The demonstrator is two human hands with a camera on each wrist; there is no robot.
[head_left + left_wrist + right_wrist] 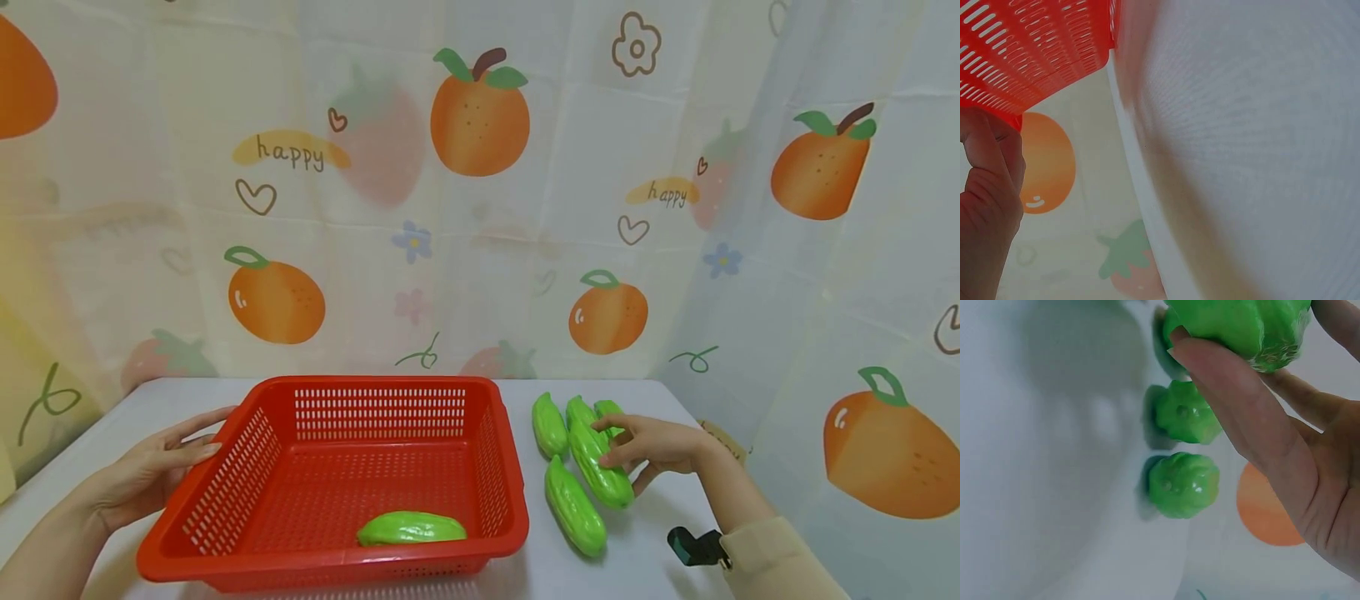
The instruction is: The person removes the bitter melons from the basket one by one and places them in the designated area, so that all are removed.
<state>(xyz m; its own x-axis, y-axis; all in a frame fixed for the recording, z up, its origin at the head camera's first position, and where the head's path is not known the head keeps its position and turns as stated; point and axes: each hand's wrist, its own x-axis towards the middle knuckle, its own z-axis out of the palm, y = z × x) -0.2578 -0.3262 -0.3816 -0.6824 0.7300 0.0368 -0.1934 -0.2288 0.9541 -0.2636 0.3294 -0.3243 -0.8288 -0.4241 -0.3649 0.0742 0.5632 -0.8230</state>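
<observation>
A red plastic basket (375, 467) with slotted walls stands on the table. At its left side my left hand (142, 471) grips the rim, thumb on top; the left wrist view shows these fingers (997, 150) at the basket's edge. One green ridged gourd (411, 529) lies inside, near the front wall. To the right of the basket, my right hand (656, 446) holds another shiny green gourd (603, 471) between thumb and fingers. In the right wrist view this held gourd (1241, 325) fills the top, partly cut off.
Around the held gourd lie more green gourds: one at the back left (550, 425), one in front (575, 510), and one behind (607, 408), partly hidden. The white table (652, 533) ends at a printed fruit curtain (480, 250). A dark object (697, 547) hangs by the right sleeve.
</observation>
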